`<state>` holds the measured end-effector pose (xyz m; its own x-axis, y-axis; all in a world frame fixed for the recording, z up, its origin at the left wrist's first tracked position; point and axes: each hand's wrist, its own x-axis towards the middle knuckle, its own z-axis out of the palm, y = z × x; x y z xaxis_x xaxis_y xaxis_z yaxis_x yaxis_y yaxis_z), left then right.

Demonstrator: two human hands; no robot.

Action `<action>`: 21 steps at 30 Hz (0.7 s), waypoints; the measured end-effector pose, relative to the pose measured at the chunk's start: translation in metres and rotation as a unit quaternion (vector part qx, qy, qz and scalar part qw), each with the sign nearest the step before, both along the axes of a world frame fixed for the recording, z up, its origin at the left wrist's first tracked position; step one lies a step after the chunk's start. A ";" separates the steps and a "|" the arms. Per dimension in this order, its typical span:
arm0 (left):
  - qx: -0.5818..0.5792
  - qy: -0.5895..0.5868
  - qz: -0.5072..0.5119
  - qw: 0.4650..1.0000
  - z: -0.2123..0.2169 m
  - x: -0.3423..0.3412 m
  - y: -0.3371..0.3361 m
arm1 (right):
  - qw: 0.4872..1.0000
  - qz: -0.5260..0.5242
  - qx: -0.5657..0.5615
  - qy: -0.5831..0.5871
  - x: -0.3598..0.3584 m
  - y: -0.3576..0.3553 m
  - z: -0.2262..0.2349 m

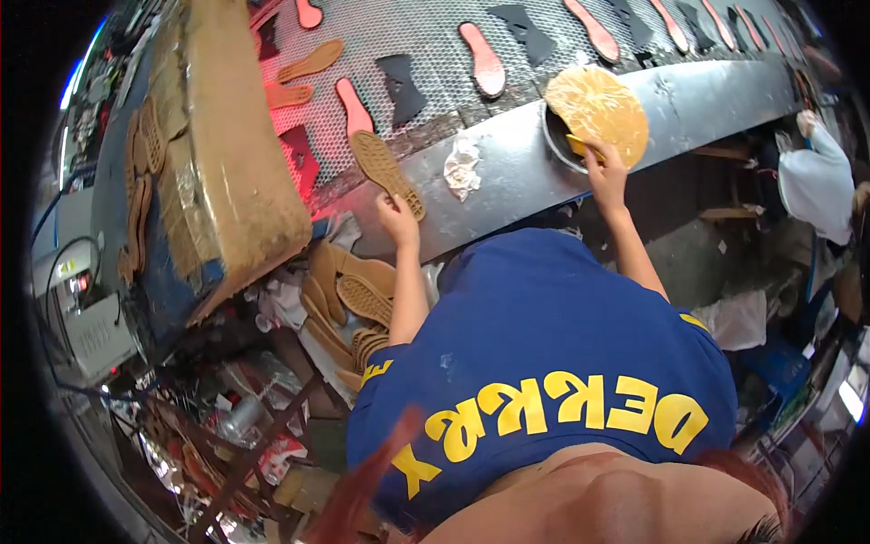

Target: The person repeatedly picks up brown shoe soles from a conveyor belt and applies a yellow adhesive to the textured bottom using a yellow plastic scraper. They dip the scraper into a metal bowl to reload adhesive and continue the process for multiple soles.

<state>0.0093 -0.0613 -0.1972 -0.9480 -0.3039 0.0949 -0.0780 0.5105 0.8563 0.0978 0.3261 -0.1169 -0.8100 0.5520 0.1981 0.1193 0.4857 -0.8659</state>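
Observation:
My left hand (396,218) grips the near end of a tan rubber shoe sole (385,170) that lies tread-up on the grey metal ledge (517,181) beside the mesh conveyor (426,45). My right hand (605,168) holds a small yellow brush or sponge (580,145) at the rim of a round pot (557,145); a round yellowish glue-crusted lid (600,111) leans over the pot. Several pink insoles (482,59) and dark cut pieces (401,86) ride on the conveyor.
A crumpled white rag (462,168) lies on the ledge between my hands. A large cardboard-wrapped block (227,154) stands at left. More tan soles (349,299) are stacked below the ledge. Another person in white (816,181) is at far right.

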 end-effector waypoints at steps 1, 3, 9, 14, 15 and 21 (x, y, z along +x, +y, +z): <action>0.049 0.025 0.011 0.998 -0.002 -0.007 0.001 | 1.000 0.010 -0.009 0.003 -0.001 -0.003 0.000; 0.179 -0.034 0.017 0.983 -0.002 -0.013 -0.004 | 0.993 0.034 0.115 -0.016 -0.001 -0.003 -0.002; 0.517 -0.038 -0.020 0.855 0.060 -0.015 0.017 | 0.932 0.029 0.359 -0.054 -0.014 0.000 -0.040; 0.769 -0.159 -0.054 0.617 0.098 -0.006 0.016 | 0.970 0.003 0.232 -0.066 -0.012 -0.012 -0.040; 0.817 -0.167 -0.048 0.550 0.100 0.000 0.017 | 0.981 0.001 0.190 -0.050 -0.010 -0.010 -0.042; 0.784 -0.191 -0.151 0.571 0.115 0.014 0.033 | 0.999 -0.032 -0.024 0.008 -0.008 0.002 -0.038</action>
<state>0.0235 -0.0283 -0.0818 -0.8402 0.4515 -0.3003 -0.5229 -0.8213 0.2280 0.0896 0.3277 -0.1552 -0.7692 0.6125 0.1822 0.1352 0.4346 -0.8904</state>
